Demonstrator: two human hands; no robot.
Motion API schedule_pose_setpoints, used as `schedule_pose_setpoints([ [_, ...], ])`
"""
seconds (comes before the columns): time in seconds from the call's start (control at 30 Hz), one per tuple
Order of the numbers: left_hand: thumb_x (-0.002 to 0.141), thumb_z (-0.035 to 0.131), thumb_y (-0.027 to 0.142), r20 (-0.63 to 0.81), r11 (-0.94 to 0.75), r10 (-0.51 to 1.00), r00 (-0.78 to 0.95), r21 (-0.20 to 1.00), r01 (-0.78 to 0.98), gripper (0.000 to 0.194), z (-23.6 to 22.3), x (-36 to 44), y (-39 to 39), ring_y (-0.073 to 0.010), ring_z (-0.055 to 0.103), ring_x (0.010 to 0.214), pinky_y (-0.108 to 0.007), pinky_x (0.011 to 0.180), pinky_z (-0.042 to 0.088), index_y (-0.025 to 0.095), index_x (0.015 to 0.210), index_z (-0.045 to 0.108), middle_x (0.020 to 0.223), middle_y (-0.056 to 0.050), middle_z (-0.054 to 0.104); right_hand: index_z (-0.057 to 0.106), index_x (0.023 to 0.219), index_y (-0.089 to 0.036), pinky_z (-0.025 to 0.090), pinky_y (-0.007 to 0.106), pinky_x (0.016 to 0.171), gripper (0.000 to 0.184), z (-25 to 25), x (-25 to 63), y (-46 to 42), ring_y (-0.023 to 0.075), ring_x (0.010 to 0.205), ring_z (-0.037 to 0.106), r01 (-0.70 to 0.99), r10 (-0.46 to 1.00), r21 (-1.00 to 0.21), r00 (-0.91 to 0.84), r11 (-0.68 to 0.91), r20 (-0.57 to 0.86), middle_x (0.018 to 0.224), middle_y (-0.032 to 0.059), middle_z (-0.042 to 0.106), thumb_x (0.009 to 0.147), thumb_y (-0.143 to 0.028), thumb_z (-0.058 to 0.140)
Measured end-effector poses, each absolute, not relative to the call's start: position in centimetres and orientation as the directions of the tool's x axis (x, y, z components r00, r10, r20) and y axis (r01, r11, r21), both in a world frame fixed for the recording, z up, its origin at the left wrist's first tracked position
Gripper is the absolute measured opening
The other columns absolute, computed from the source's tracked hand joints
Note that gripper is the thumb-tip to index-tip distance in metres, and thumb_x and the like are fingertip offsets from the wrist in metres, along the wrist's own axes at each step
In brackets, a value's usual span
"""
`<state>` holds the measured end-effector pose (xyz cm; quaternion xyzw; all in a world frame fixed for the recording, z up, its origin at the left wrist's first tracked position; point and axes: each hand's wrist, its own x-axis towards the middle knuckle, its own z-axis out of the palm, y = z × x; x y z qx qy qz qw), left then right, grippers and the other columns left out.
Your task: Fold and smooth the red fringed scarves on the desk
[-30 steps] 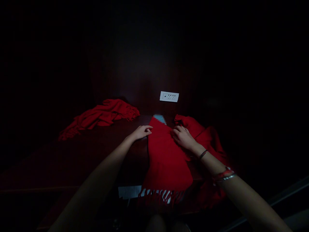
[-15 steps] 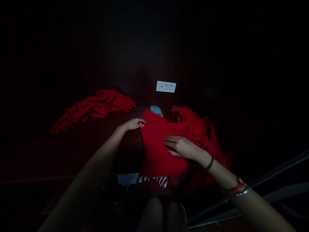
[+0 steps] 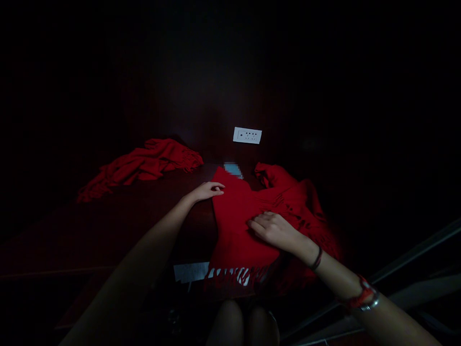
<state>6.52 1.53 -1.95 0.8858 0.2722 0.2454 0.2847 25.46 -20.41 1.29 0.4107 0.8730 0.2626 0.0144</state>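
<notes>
A red fringed scarf (image 3: pixel 234 226) lies spread on a dark wooden table (image 3: pixel 108 230), its fringe hanging over the near edge. My left hand (image 3: pixel 208 191) rests at the scarf's upper left corner, fingers curled on the cloth edge. My right hand (image 3: pixel 274 229) lies flat on the scarf's right side, fingers stretched toward the left. More red cloth (image 3: pixel 302 202) is bunched to the right of my right hand.
A second red scarf (image 3: pixel 144 161) lies crumpled at the table's far left. A white socket plate (image 3: pixel 247 135) sits on the dark wall behind. A small blurred bluish thing (image 3: pixel 232 169) lies beyond the scarf. A white paper (image 3: pixel 190 271) shows below the table edge.
My right hand has slid down the scarf from its top toward the near edge. My left hand stays at the upper left corner. The camera view shifted slightly.
</notes>
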Motion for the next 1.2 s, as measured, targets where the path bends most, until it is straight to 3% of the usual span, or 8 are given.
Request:
schedule_pose_setpoints([
  [0.13,0.068,0.051,0.041,0.299,-0.704,0.648,0.701,0.586,0.401,0.041,-2.0,6.8,1.5,-0.0135,0.055,0.073,-0.02,0.069,0.038,0.014,0.099,0.057,0.079,-0.002,0.061,0.054,0.089,-0.014,0.037,0.027,0.065,0.019,1.3,25.2,-21.2,0.0154,0.074,0.051,0.741,0.762,0.412,-0.63,0.53,0.152,0.081,0.0067,0.057,0.082,-0.019,0.037],
  [0.27,0.068,0.051,0.04,0.301,-0.702,0.686,0.662,0.51,0.497,0.038,-2.2,7.2,1.5,-0.0134,0.055,0.071,-0.02,0.065,0.038,0.018,0.098,0.058,0.078,-0.001,0.062,0.053,0.1,-0.018,0.037,0.029,0.08,0.03,2.6,25.0,-20.5,0.0152,0.089,0.049,0.8,0.773,0.194,-0.6,0.569,0.208,0.095,0.0069,0.055,0.084,-0.032,0.032],
  [0.43,0.071,0.047,0.042,0.326,-0.711,0.678,0.659,0.519,0.475,0.039,-2.3,7.1,1.2,-0.0141,0.054,0.077,-0.021,0.07,0.038,0.019,0.099,0.058,0.084,-0.002,0.061,0.03,0.125,-0.022,0.025,0.04,0.094,0.052,2.3,24.0,-17.1,0.022,0.118,0.025,0.894,0.865,-0.014,-0.428,0.447,0.262,0.129,0.0078,0.032,0.081,-0.049,0.027],
  [0.53,0.072,0.044,0.044,0.319,-0.717,0.651,0.689,0.556,0.421,0.042,-2.1,6.6,1.1,-0.0136,0.054,0.08,-0.02,0.073,0.037,0.017,0.101,0.057,0.087,-0.002,0.061,0.023,0.128,-0.026,0.019,0.052,0.092,0.06,0.6,23.6,-15.6,0.0285,0.121,0.017,0.943,0.939,-0.048,-0.322,0.329,0.119,0.134,0.0074,0.024,0.077,-0.058,0.024],
  [0.7,0.066,0.052,0.044,0.232,-0.69,0.653,0.721,0.576,0.439,0.047,-1.5,5.8,1.7,-0.0132,0.054,0.073,-0.019,0.069,0.038,0.016,0.104,0.055,0.08,-0.002,0.061,0.018,0.129,-0.028,0.015,0.054,0.092,0.061,-0.8,23.8,-15.4,0.0282,0.123,0.011,0.949,0.948,-0.051,-0.308,0.312,0.076,0.136,0.0061,0.018,0.077,-0.059,0.021],
  [0.87,0.066,0.052,0.042,0.198,-0.672,0.668,0.718,0.575,0.466,0.039,-1.5,5.4,2.3,-0.013,0.052,0.069,-0.019,0.063,0.037,0.016,0.094,0.06,0.078,-0.002,0.06,0.025,0.127,-0.024,0.02,0.051,0.092,0.056,0.6,24.7,-13.3,0.0269,0.12,0.02,0.943,0.944,-0.102,-0.305,0.318,0.126,0.132,0.0089,0.026,0.079,-0.054,0.025],
  [1.1,0.068,0.048,0.046,0.262,-0.754,0.562,0.784,0.553,0.355,0.035,-1.5,5.7,2.1,-0.0135,0.052,0.075,-0.02,0.068,0.037,0.016,0.079,0.061,0.081,-0.003,0.06,0.051,0.099,-0.015,0.037,0.028,0.081,0.028,1.9,24.3,-16.2,0.0158,0.092,0.048,0.964,0.896,-0.107,-0.181,0.243,0.406,0.098,0.0097,0.052,0.082,-0.031,0.035],
  [1.2,0.065,0.05,0.049,0.212,-0.714,0.635,0.743,0.527,0.46,0.034,-1.2,5.9,1.9,-0.0147,0.052,0.072,-0.021,0.066,0.036,0.016,0.069,0.062,0.074,-0.002,0.061,0.052,0.09,-0.016,0.041,0.029,0.071,0.024,0.5,24.2,-21.1,0.0179,0.08,0.052,0.998,0.934,-0.047,-0.019,0.038,0.357,0.086,0.0092,0.054,0.08,-0.033,0.039],
])
